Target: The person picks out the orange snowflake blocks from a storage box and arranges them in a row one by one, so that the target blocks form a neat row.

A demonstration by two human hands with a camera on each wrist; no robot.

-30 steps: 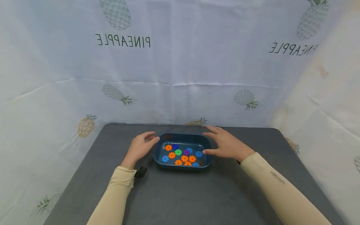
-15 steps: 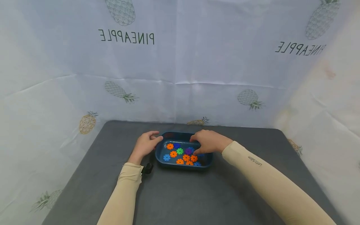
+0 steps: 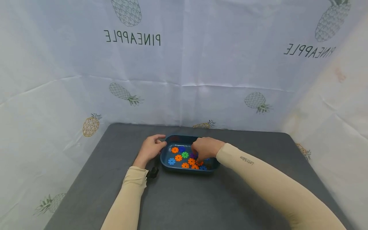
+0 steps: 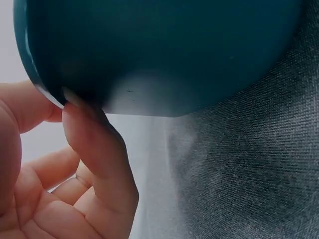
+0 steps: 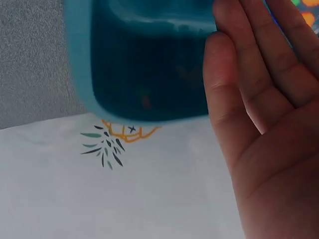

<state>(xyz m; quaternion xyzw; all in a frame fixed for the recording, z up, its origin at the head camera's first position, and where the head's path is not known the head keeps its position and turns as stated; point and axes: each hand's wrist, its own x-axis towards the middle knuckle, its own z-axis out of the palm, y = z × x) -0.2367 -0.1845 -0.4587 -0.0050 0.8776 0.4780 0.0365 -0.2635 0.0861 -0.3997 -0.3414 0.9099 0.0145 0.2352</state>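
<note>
A dark blue tray (image 3: 184, 171) holds several flat, notched plastic snowflake discs: orange (image 3: 175, 149), light blue (image 3: 171, 161), green (image 3: 185, 155) and purple. At the tray's left end my left hand (image 3: 150, 148) pinches the rim. In the left wrist view, its thumb (image 4: 94, 134) presses the outer wall while a finger lies behind the rim. My right hand (image 3: 207, 148) reaches down into the tray's right half, bent fingers over the orange and purple discs, thumb and fingers apart. The right wrist view shows its palm and fingers (image 5: 224, 74) above the tray wall (image 5: 79, 64); some fingertips are hidden.
The tray stands toward the far side of a dark grey table (image 3: 184, 201). Behind and around the table hangs a white cloth (image 3: 218, 64) with pineapple prints. A small black item (image 3: 152, 172) sits at the left wrist.
My right hand has moved left from beside the tray's right end down into it, over the discs. My left hand has come onto the left rim. The view has shifted slightly.
</note>
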